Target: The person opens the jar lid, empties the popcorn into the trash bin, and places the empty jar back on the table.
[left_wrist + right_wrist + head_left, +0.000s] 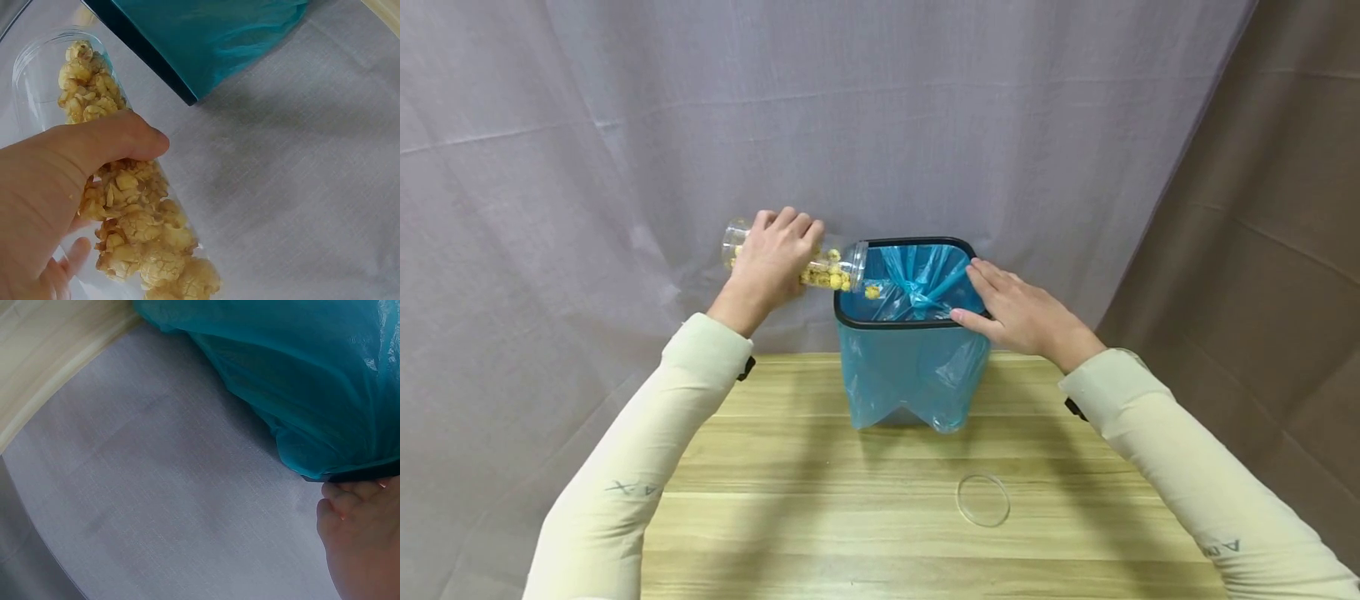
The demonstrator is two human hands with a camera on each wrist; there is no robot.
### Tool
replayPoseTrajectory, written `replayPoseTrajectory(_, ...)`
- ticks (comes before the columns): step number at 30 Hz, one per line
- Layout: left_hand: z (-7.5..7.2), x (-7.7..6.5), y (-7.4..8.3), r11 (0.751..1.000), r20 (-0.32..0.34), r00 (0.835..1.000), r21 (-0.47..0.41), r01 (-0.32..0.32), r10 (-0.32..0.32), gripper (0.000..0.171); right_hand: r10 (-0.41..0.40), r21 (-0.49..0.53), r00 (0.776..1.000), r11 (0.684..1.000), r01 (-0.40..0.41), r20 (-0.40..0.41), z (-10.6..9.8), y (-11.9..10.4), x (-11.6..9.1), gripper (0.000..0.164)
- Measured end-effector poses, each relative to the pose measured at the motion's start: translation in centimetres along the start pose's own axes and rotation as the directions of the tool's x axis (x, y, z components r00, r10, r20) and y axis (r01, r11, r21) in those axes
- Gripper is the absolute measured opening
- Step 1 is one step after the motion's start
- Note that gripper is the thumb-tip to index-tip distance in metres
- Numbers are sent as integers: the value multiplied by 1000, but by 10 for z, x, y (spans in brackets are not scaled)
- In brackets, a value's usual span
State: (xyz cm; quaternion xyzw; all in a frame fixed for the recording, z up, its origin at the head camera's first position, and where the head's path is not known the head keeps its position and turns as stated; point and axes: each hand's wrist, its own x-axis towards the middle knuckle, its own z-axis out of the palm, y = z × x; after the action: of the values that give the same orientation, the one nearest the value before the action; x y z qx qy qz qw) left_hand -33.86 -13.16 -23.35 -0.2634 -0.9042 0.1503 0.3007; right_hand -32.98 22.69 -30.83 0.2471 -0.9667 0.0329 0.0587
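My left hand (775, 254) grips a clear plastic jar (857, 254), tipped on its side with its mouth over the left rim of the bin (910, 324). Inside the jar lies yellow caramel popcorn (140, 225), and one popcorn piece (872, 292) is just outside the mouth, above the bin. The thumb (134, 134) lies across the jar wall. My right hand (1018, 312) rests on the bin's right rim, fingers stretched out, thumb over the front corner. A blue plastic bag (917, 287) lines the bin, gathered into a knot inside and folded down outside.
The bin stands at the back of a wooden table (820, 517). On the table, nearer me, lies a clear thin ring (982, 501). A grey cloth curtain (880, 108) hangs close behind, and a browner cloth (1262, 250) hangs to the right.
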Motion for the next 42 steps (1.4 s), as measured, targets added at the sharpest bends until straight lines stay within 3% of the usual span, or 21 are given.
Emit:
replayPoseTrajectory(22,4,7,7,992,-136,990,124,-31,48,42,-7,11,1000,1000,7,3,2,2,3,94)
replayPoseTrajectory(42,5,14,11,980,-92,993,191,-49,68,51,-3,7,1000,1000,3,3,1,2,3,94)
